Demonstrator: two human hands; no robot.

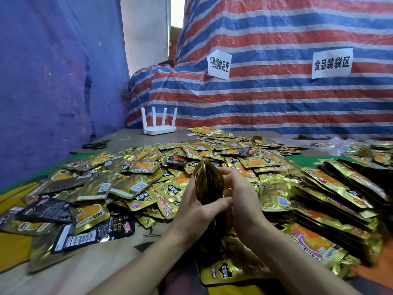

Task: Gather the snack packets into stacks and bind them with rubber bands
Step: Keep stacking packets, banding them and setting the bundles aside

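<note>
Between my two hands stands an upright stack of gold snack packets [209, 184], edge-on to me. My left hand [195, 209] grips it from the left, thumb across the lower front. My right hand [240, 194] grips it from the right, fingers curled over the top edge. A broad heap of loose gold and black packets [131, 177] covers the table beyond and to the left. Piled-up gathered packets [340, 201] lie along the right side. I see no rubber band on the held stack.
A white router [159, 124] with several antennas stands at the back of the table. Black scissors [95, 144] lie at the back left. A striped tarp wall [276, 99] carrying two paper signs closes the far side; a blue tarp [53, 81] closes the left.
</note>
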